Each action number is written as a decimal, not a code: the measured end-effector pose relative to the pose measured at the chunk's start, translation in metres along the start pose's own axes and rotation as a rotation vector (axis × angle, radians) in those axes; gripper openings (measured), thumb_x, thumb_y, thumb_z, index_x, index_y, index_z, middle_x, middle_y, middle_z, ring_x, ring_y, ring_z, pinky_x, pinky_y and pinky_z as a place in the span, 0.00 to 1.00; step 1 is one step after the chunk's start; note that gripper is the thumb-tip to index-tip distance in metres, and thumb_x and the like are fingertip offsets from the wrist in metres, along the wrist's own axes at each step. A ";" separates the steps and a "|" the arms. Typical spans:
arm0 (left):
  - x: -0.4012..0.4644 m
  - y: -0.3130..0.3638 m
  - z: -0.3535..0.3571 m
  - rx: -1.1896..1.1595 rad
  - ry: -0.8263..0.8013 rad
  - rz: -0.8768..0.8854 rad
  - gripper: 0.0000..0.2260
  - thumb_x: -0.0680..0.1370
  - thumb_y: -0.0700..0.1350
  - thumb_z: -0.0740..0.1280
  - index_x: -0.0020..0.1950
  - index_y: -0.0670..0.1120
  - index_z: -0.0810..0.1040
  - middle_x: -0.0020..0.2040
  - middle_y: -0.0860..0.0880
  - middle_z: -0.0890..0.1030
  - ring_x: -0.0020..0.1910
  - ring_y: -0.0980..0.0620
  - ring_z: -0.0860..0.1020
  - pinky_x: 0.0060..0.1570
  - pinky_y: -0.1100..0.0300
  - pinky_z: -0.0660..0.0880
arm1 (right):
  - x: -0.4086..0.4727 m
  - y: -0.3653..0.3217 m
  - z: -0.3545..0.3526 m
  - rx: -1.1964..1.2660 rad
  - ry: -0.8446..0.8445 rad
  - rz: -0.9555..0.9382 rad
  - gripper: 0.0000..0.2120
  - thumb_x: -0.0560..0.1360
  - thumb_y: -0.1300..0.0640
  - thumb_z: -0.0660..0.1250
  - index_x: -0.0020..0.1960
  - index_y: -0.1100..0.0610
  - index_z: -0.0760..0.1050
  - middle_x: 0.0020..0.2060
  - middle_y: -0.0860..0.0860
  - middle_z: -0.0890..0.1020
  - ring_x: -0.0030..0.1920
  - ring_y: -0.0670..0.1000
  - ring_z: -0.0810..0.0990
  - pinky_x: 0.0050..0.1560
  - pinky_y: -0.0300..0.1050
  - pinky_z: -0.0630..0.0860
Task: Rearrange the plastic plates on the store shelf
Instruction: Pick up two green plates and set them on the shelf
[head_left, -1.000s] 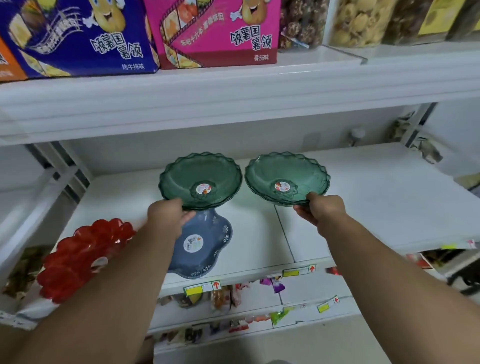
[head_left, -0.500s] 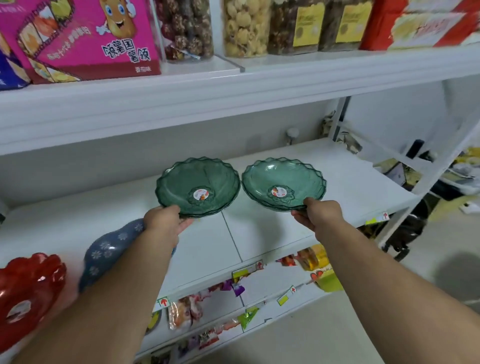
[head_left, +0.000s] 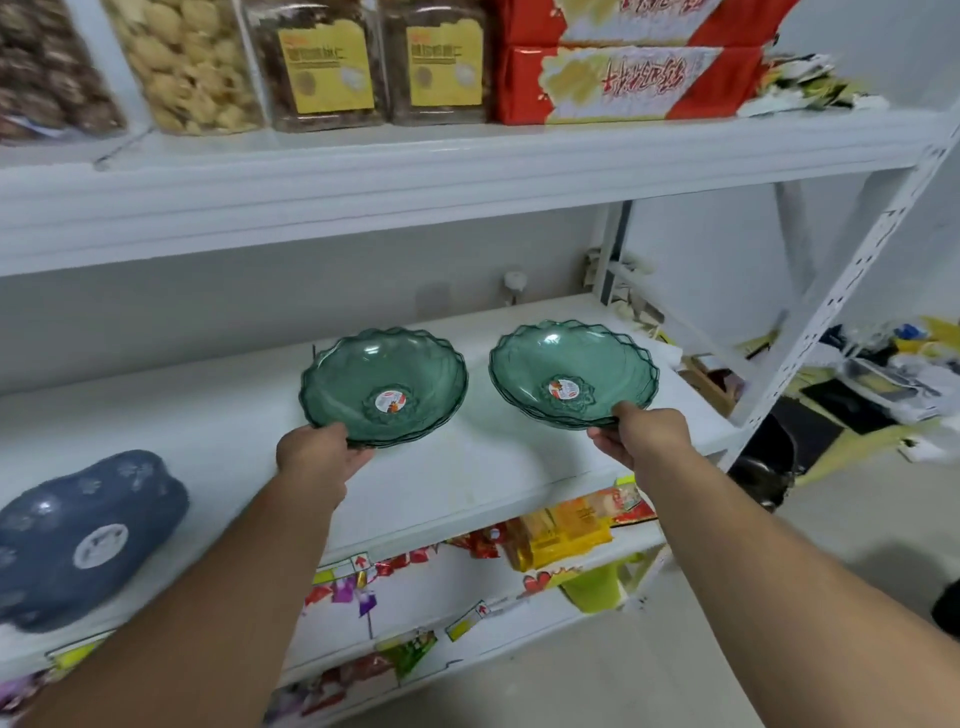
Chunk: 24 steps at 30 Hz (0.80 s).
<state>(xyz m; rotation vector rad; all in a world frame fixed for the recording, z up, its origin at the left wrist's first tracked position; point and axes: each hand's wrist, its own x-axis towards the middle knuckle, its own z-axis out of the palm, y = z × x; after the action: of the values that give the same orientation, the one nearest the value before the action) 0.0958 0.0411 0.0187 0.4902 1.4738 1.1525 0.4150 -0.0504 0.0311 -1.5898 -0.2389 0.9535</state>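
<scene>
Over the middle shelf (head_left: 467, 483), I see the left hand (head_left: 314, 454) and right hand (head_left: 647, 434) each pinching a green plate stack (head_left: 384, 387) (head_left: 574, 376) by its near rim; thin grips risk tipping or stacks sliding apart.

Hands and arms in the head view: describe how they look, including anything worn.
Both arms are bare from the bottom edge of the view up to the wrists; no sleeves show. The left hand and the right hand wear no gloves, and no watch, bracelet or ring is visible. The fingers are mostly hidden.
</scene>
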 end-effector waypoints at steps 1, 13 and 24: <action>-0.003 -0.004 0.009 0.002 0.013 -0.005 0.08 0.78 0.32 0.63 0.57 0.37 0.75 0.42 0.41 0.81 0.40 0.44 0.83 0.52 0.50 0.81 | 0.009 -0.003 -0.007 -0.005 0.000 0.000 0.07 0.78 0.63 0.64 0.47 0.67 0.76 0.25 0.59 0.83 0.24 0.54 0.82 0.37 0.50 0.85; 0.040 -0.016 0.093 0.001 0.059 0.014 0.11 0.78 0.33 0.64 0.60 0.37 0.76 0.41 0.42 0.81 0.38 0.45 0.82 0.33 0.51 0.82 | 0.114 -0.030 -0.013 -0.036 -0.027 0.025 0.07 0.78 0.63 0.64 0.45 0.66 0.76 0.30 0.61 0.84 0.25 0.54 0.82 0.39 0.50 0.85; 0.087 -0.027 0.122 -0.064 0.076 -0.009 0.15 0.76 0.31 0.64 0.62 0.37 0.77 0.44 0.42 0.82 0.40 0.45 0.84 0.39 0.50 0.83 | 0.186 -0.032 0.018 -0.076 -0.064 0.030 0.06 0.78 0.64 0.63 0.46 0.67 0.75 0.33 0.62 0.83 0.21 0.52 0.80 0.29 0.44 0.82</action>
<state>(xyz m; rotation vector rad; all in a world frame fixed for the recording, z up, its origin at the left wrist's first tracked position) 0.1926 0.1470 -0.0336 0.3993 1.4976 1.2185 0.5334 0.0878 -0.0206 -1.6380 -0.2989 1.0301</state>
